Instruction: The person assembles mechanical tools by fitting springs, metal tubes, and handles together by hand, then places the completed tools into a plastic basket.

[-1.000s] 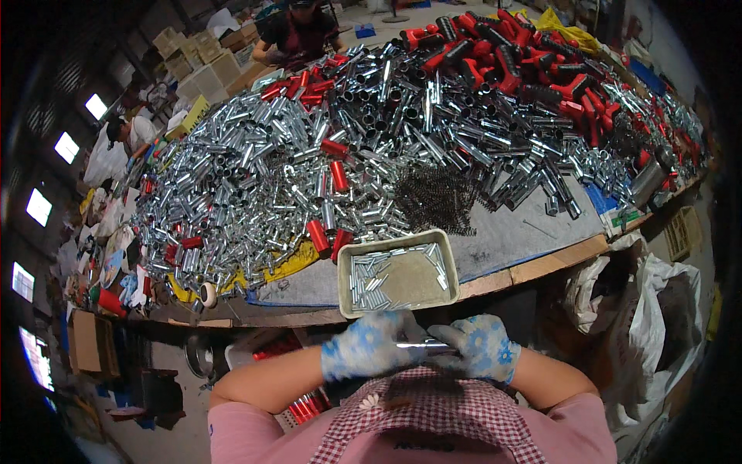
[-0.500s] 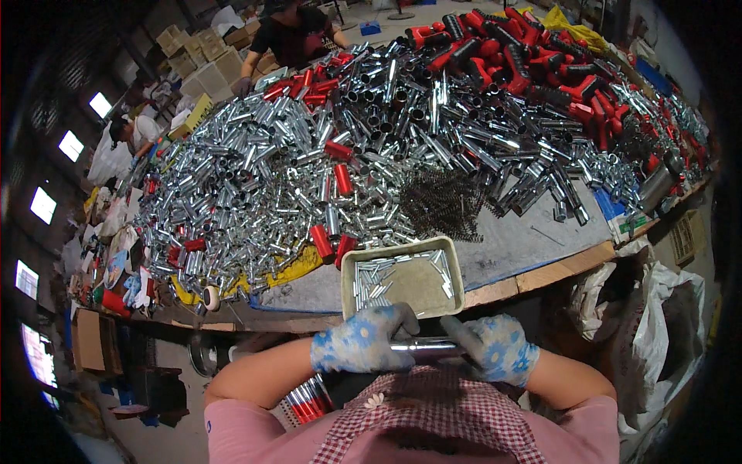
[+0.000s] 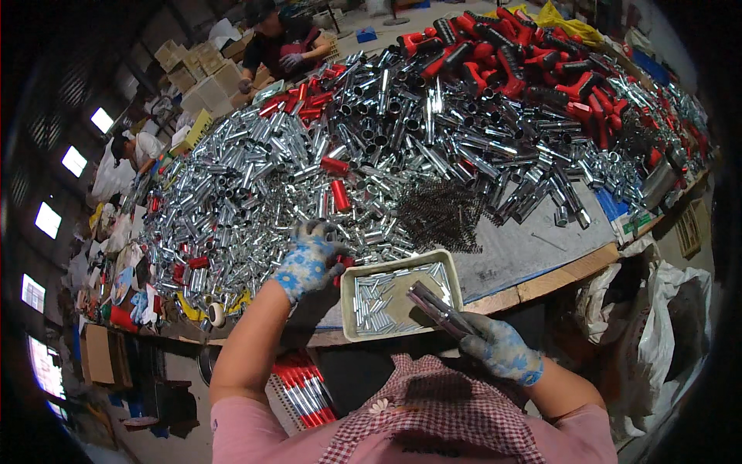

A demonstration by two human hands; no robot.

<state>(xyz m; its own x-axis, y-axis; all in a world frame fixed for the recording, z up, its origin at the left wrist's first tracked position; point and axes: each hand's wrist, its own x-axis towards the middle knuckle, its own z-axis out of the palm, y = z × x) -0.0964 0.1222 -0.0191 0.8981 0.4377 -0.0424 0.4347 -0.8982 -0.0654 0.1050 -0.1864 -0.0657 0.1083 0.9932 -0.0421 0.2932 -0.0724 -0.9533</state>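
Observation:
My right hand [image 3: 501, 348], in a blue-and-white patterned glove, is closed round the lower end of a shiny chrome tube [image 3: 439, 308]. The tube slants up to the left over the right side of a pale shallow tray [image 3: 348, 309]. Small silver pins [image 3: 376, 315] lie scattered in that tray. My left hand [image 3: 308, 261], gloved alike, reaches over the near edge of the heap of metal tubes [image 3: 232, 174], left of the tray. Its thumb and fingers are apart, and I see nothing held in them. A red tube [image 3: 344, 263] lies partly hidden beside its thumb.
Dark springs [image 3: 440, 213] are heaped beyond the tray. Red-and-black handles [image 3: 514, 62] pile up at the far right. Red-and-silver pieces [image 3: 305, 390] lie in rows beside my lap. White sacks [image 3: 665, 332] stand at the right. Two people [image 3: 282, 46] work across and along the table.
My left hand has let go of the chrome tube and moved up and left to the metal heap. The right hand keeps the tube, now tilted. The far person has shifted posture.

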